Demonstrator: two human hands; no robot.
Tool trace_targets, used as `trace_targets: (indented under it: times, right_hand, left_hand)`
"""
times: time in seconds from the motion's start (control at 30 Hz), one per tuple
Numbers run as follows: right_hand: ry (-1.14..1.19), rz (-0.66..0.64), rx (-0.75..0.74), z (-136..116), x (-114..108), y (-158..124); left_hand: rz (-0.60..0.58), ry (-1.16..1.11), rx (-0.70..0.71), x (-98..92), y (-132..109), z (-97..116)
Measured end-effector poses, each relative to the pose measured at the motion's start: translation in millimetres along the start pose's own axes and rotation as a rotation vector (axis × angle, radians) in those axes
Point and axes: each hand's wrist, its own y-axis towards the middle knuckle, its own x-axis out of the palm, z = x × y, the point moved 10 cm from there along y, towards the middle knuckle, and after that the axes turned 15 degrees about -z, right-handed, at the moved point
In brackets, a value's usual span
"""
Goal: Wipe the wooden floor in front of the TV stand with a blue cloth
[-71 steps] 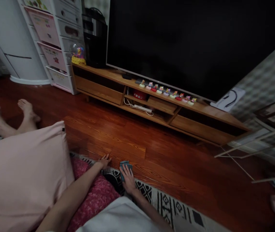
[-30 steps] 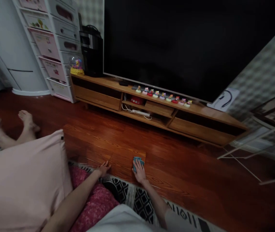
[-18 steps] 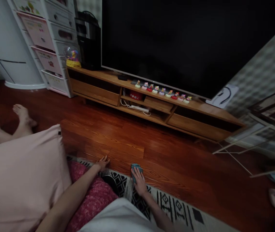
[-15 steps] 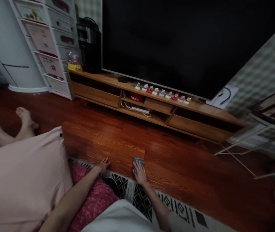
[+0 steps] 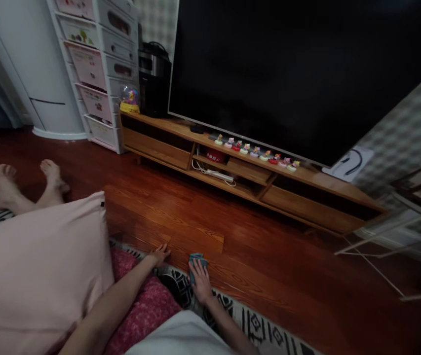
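Observation:
My right hand [image 5: 201, 282] lies over a small folded blue cloth [image 5: 197, 257] on the reddish wooden floor [image 5: 210, 242], beside the patterned rug's edge. Its fingers stretch across the cloth and press it down. Part of the cloth is hidden under the palm. My left hand [image 5: 161, 254] rests on the floor near the same rug edge, fingers apart, with nothing in it. Red patterned fabric [image 5: 147, 305] lies beneath my left forearm.
A pink cushion [image 5: 43, 266] fills the left side, with another person's bare feet [image 5: 51, 177] beyond it. A low wooden TV stand [image 5: 306, 204] bearing several small figurines [image 5: 256, 150] runs ahead. A white-legged rack [image 5: 376, 256] stands at right.
My right hand and the cloth have slid left and a little towards me. My left hand has stayed in place. The view has shifted slightly.

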Motion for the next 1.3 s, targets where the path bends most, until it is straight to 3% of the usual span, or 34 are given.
trace_targets:
  times: [0.07,0.17,0.4,0.53,0.63,0.83,0.93,1.07,1.2,1.3]
  right_hand:
    - [0.007,0.007,-0.044,-10.4,12.1,-14.0]
    - [0.007,0.000,-0.032,-13.7,5.2,-9.1]
    - [0.031,-0.009,0.137,8.5,-80.6,73.8]
    - [0.056,-0.013,0.217,10.3,-99.6,96.2]
    - [0.024,0.009,0.140,-0.9,-80.6,85.7]
    - [-0.047,0.016,-0.099,-30.8,2.2,15.8]
    - [-0.053,0.025,-0.126,-37.1,14.2,1.5]
    - [-0.068,0.011,-0.111,-35.3,-15.9,36.4]
    - [-0.055,-0.022,0.026,-23.1,-63.8,93.8]
    - [-0.051,-0.030,0.128,-21.0,-81.7,116.8]
  left_hand:
    - [0.003,-0.005,0.002,-0.1,-1.5,1.2]
    - [0.002,-0.013,0.017,-0.1,-3.3,2.8]
    - [-0.002,0.013,0.018,0.5,-0.2,0.5]
    - [-0.001,0.015,0.011,0.5,3.6,-1.3]
    - [-0.008,-0.004,0.009,1.9,5.5,-1.8]
    - [-0.005,-0.039,0.011,2.6,2.8,-0.4]
    - [-0.022,-0.043,-0.010,3.3,1.1,-0.4]
    - [-0.025,-0.056,-0.008,2.1,0.0,1.6]
    - [-0.028,-0.064,0.000,0.7,-1.0,2.1]
    - [0.009,-0.064,0.009,-4.9,-4.6,2.4]
